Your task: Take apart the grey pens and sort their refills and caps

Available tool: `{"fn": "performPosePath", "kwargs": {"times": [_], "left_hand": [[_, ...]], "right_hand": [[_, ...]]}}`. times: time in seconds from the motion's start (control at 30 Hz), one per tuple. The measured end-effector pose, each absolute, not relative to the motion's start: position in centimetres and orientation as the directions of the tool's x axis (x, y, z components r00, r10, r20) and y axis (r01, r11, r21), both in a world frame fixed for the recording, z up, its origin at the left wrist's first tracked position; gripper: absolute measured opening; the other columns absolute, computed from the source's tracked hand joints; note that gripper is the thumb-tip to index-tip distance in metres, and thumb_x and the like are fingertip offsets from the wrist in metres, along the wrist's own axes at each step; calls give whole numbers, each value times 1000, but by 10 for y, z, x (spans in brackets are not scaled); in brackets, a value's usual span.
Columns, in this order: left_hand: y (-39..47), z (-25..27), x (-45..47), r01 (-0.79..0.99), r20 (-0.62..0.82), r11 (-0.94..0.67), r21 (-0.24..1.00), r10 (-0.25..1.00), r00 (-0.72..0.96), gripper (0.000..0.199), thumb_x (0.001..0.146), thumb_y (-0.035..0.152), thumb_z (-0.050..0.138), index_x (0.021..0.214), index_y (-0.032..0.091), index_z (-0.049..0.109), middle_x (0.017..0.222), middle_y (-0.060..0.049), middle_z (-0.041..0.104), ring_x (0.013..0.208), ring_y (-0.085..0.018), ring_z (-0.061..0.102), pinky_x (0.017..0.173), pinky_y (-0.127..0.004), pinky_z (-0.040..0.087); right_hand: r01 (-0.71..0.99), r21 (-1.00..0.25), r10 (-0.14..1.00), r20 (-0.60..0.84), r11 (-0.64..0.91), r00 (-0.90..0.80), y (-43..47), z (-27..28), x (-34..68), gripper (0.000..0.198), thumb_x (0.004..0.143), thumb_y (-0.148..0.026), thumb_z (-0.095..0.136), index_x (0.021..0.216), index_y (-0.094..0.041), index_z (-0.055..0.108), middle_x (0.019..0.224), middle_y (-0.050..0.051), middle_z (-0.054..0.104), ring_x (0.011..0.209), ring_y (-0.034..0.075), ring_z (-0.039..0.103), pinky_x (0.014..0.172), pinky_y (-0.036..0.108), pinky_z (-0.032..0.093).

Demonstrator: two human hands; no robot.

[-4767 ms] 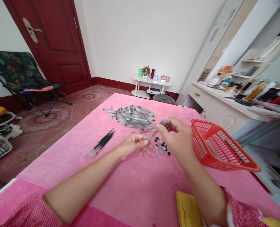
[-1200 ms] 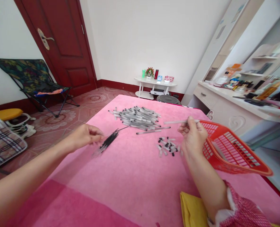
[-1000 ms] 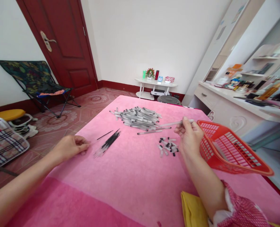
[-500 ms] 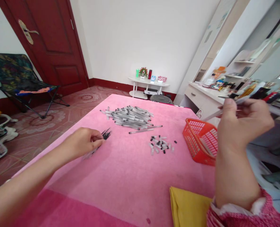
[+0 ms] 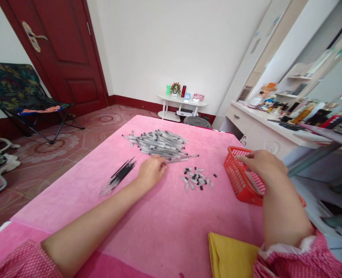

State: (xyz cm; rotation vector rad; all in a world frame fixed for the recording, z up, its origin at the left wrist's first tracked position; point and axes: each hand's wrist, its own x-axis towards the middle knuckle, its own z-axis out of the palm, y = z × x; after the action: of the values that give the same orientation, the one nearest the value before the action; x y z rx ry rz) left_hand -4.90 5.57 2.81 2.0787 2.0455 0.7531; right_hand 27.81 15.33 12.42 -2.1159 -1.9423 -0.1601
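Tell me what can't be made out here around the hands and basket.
Head view throughout:
Right hand: its back hides whether anything is held.
Red basket: inside partly hidden behind the right hand.
Left hand: its curl hides whether it grips the nearest pen.
Small pen parts: too small and jumbled to count.
Yellow cloth: cut off by bottom edge.

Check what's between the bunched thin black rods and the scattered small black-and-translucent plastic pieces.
The person's left hand, then bare pink cloth up to the pieces. Head view.
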Motion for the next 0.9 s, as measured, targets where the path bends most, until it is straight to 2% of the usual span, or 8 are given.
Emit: {"fn": "performPosePath", "kwargs": {"times": [0.1, 0.23, 0.3, 0.5, 0.6, 0.7, 0.77, 0.9], "left_hand": [[68, 21, -46, 948, 311, -23, 319, 947, -82, 23, 78, 26, 52, 97, 23, 65, 98, -5, 59, 83, -17, 58, 65, -26, 40], [75, 14, -52, 954, 276, 5, 300, 957, -92, 20, 80, 25, 51, 93, 24, 66, 92, -5, 60, 87, -19, 56, 66, -26, 41], [72, 15, -56, 948, 323, -57, 312, 945, -50, 20, 80, 22, 50, 91, 25, 66, 90, -4, 61, 89, -18, 55, 70, -27, 41], [55, 38, -55, 879, 517, -392, 271, 830, 211, 20, 81, 20, 50, 90, 24, 67, 86, -5, 61, 88, -19, 50, 73, -29, 41], [51, 48, -52, 822, 639, -446, 353, 757, 137, 22, 83, 22, 48, 94, 24, 67, 92, -5, 61, 93, -19, 50, 80, -30, 40], [52, 49, -46, 664, 663, -421, 618, 733, -151, 32, 82, 29, 52, 113, 24, 58, 104, -7, 59, 99, -20, 50, 84, -33, 41], [54, 45, -40, 412, 516, -398, 820, 825, -229, 41, 80, 35, 54, 119, 20, 54, 106, -8, 61, 96, -20, 54, 80, -32, 43], [55, 33, -26, -7, 186, -187, 982, 976, 108, 45, 77, 50, 53, 88, 9, 67, 83, -7, 67, 80, -19, 60, 74, -28, 44]], "right_hand": [[992, -112, 946, 312, -60, 92, 140, 135, 254, 48, 69, -63, 49, 85, -23, 71, 78, 15, 66, 70, 29, 59, 53, 35, 34], [906, -239, 882, 409, 350, -232, 125, 131, 209, 30, 76, -46, 52, 83, -22, 69, 78, 7, 68, 70, 20, 59, 59, 29, 39], [823, -297, 848, 389, 485, -360, 119, 118, 186, 25, 78, -39, 52, 85, -22, 68, 81, 5, 68, 71, 18, 60, 62, 27, 40], [735, -173, 748, 279, 656, -602, 101, 77, 140, 18, 70, -28, 63, 87, -25, 69, 90, 4, 66, 86, 19, 57, 67, 26, 39], [704, -303, 766, 220, 643, -604, 100, 67, 134, 8, 71, -23, 59, 71, -21, 67, 74, 2, 65, 72, 16, 58, 61, 24, 38], [523, -703, 835, 188, 482, -517, 102, 64, 133, 13, 75, -28, 55, 70, -17, 62, 65, 1, 62, 55, 12, 54, 52, 23, 38], [296, -916, 883, 115, 272, -455, 102, 64, 132, 21, 74, -36, 57, 76, -16, 60, 64, 1, 62, 46, 11, 50, 47, 23, 40], [-10, -999, 914, 32, 31, -405, 99, 61, 125, 31, 64, -41, 67, 77, -14, 59, 62, 0, 60, 44, 8, 48, 45, 21, 43]]}}
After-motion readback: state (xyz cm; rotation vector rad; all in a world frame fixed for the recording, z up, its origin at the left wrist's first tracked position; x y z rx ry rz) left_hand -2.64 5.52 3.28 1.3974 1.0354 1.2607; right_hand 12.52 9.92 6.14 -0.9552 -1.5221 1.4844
